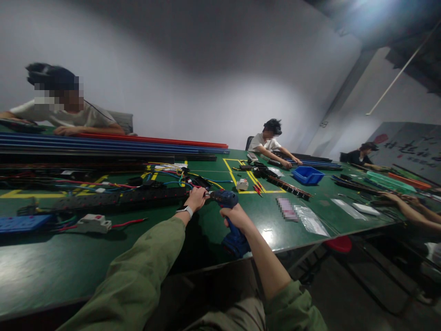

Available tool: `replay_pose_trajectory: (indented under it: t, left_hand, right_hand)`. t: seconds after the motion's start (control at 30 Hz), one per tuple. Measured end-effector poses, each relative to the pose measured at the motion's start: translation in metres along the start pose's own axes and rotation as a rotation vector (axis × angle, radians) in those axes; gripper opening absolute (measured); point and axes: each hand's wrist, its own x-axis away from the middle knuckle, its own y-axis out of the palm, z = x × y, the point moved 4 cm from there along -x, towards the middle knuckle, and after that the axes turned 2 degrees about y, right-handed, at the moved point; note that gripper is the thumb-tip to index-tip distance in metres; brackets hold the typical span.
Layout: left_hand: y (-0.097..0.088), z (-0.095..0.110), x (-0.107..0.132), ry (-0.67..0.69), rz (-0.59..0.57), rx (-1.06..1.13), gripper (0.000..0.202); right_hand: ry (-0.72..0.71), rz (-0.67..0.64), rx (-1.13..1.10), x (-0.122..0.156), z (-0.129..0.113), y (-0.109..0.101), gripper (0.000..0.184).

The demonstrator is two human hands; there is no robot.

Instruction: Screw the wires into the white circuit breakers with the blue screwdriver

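My right hand (237,216) is wrapped round the handle of a blue cordless drill (225,198), whose nose points left. My left hand (197,198), with a watch at the wrist, is closed at the right end of a long black power strip (151,196). The drill's tip comes close to the left fingers; whether it touches anything there is too small to tell. Just beyond the left hand lie loose coloured wires (182,174). A white circuit breaker (93,223) with red wires lies left of my left forearm, near a blue socket block (24,224).
Long blue and red profiles (155,138) lie along the far side of the green table (138,257). Right of the drill are another breaker (242,185), a blue bin (308,175) and plastic bags (312,220). Several co-workers sit around. A red stool (339,243) stands at the right.
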Motion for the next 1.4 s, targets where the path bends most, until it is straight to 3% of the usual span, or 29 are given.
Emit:
replay_pose_trajectory:
  t: [0.4, 0.87, 1.4]
  left_hand:
    - [-0.0074, 0.0062, 0.0026, -0.021, -0.015, 0.022, 0.024]
    - [-0.0007, 0.0013, -0.0003, -0.021, -0.013, -0.005, 0.023]
    - [-0.0032, 0.0040, 0.0017, -0.011, -0.008, -0.001, 0.023]
  right_hand:
    - [0.023, 0.011, 0.049, 0.0004, -0.0015, -0.0006, 0.021]
    - [0.029, 0.004, 0.018, -0.0046, 0.0052, -0.0022, 0.011]
    - [0.016, -0.015, 0.032, -0.0027, 0.0013, -0.0017, 0.013]
